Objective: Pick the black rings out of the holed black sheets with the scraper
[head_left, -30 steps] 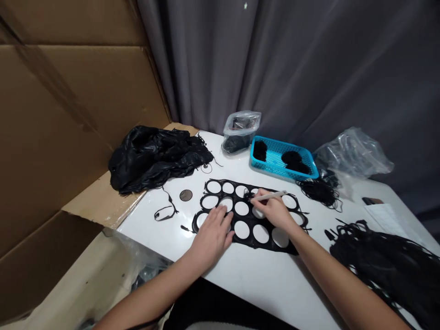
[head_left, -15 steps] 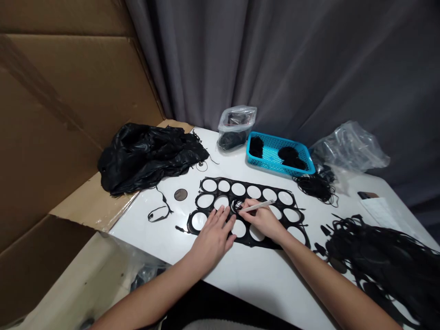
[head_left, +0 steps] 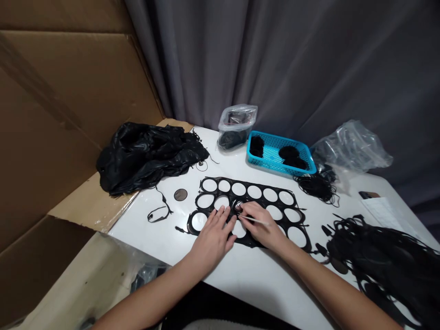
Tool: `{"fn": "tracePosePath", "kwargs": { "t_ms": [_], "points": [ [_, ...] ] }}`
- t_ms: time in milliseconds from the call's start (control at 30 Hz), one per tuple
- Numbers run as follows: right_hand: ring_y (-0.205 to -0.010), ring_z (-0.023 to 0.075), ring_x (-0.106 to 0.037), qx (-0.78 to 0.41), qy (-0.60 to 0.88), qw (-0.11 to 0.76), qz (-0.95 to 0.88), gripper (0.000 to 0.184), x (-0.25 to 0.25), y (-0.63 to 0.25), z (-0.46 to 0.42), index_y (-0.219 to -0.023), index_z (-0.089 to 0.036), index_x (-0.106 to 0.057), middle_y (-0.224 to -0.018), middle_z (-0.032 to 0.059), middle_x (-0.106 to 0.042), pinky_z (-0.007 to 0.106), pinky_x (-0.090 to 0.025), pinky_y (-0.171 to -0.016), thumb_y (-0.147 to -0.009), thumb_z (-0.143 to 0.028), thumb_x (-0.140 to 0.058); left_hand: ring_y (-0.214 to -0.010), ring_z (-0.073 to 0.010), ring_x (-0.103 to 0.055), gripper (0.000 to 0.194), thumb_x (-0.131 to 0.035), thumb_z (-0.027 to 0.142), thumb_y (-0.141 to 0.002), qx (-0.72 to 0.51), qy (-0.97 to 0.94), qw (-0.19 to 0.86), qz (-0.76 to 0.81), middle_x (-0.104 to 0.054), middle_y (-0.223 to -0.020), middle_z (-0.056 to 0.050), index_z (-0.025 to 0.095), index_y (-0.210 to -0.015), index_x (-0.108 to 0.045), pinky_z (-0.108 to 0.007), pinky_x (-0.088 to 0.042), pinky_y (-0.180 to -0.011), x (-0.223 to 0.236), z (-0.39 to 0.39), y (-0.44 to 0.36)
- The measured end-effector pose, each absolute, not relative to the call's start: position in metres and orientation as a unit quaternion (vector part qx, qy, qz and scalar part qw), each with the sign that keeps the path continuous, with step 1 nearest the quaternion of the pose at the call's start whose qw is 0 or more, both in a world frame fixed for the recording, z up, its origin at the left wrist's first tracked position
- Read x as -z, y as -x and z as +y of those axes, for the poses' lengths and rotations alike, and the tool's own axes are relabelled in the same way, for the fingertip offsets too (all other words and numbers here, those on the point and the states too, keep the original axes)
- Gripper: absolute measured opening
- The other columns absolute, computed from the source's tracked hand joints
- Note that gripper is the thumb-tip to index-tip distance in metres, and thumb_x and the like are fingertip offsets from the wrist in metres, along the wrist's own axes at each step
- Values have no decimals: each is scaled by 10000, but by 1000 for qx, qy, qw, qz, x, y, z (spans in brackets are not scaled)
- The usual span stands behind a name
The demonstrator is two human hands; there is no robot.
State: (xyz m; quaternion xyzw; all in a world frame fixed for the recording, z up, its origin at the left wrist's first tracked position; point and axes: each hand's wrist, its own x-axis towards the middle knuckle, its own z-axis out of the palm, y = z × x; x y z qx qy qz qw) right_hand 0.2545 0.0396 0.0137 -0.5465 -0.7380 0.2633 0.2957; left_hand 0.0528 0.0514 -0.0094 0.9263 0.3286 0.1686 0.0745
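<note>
A black, thin flexible sheet [head_left: 230, 196] with several round holes lies on the white table in front of me. My left hand [head_left: 213, 231] rests on it palm down, fingers spread. Close beside those fingertips, my right hand [head_left: 264, 228] pinches a slim, pale pen-like tool [head_left: 255, 220] whose exact kind I cannot make out. The right fingertips are at a hole in the middle row, where a loose black ring or strip shows. A dark round disc [head_left: 180, 195] sits on the table left of the sheet.
At the back stand a blue basket [head_left: 275, 170] with black bundles and a clear bag [head_left: 237, 126]. A black heap [head_left: 147, 156] lies left, black strips [head_left: 385, 266] right. Cardboard [head_left: 62, 91] walls the left side; a grey curtain [head_left: 275, 59] hangs behind.
My right hand has turned, and the tool now points lower across the fingers instead of up to the right. The left hand stays in place.
</note>
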Motion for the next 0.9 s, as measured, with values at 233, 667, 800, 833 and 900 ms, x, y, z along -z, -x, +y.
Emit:
{"fn": "tracePosePath", "kwargs": {
  "t_ms": [233, 667, 800, 833, 900],
  "points": [
    [-864, 252, -574, -125, 606, 319, -718, 182, -8, -276, 65, -771, -232, -509, -856, 81, -640, 369, -416, -779, -934, -225, -428, -1418, -309, -400, 443, -556, 283, -947, -160, -929, 59, 327, -451, -1506, -173, 162, -1371, -510, -512, -364, -1151, 10, 53, -53],
    [-660, 154, -601, -397, 645, 562, -333, 378, -22, -350, 56, -614, -230, -445, -618, -32, -525, 252, -538, -574, -670, -341, -802, -1428, -298, -386, 406, -495, 225, -961, -164, -938, 90, 291, -469, -1494, -165, 144, -1359, -508, -504, -348, -1170, -7, 53, -80],
    [-853, 167, -711, -550, 533, 624, -155, 235, -27, -347, 55, -729, -217, -542, -827, 38, -689, 174, -613, -592, -718, -126, -758, -1444, -290, -356, 509, -585, 345, -949, -139, -959, 132, 209, -436, -1522, -155, 145, -1405, -476, -468, -348, -1179, -4, 42, -99],
    [-862, 159, -718, -566, 514, 634, -112, 200, -29, -350, 55, -777, -211, -568, -871, 51, -706, 161, -621, -600, -744, -76, -712, -1448, -291, -347, 546, -607, 374, -939, -131, -961, 143, 195, -425, -1528, -154, 148, -1416, -468, -469, -339, -1183, -2, 39, -102],
    [-835, 140, -724, -575, 484, 659, -35, 195, -33, -359, 54, -872, -191, -599, -905, 70, -714, 141, -631, -623, -792, -15, -620, -1457, -297, -324, 603, -623, 420, -929, -114, -963, 165, 179, -394, -1548, -152, 161, -1444, -444, -488, -319, -1188, -2, 35, -103]
  ]
}}
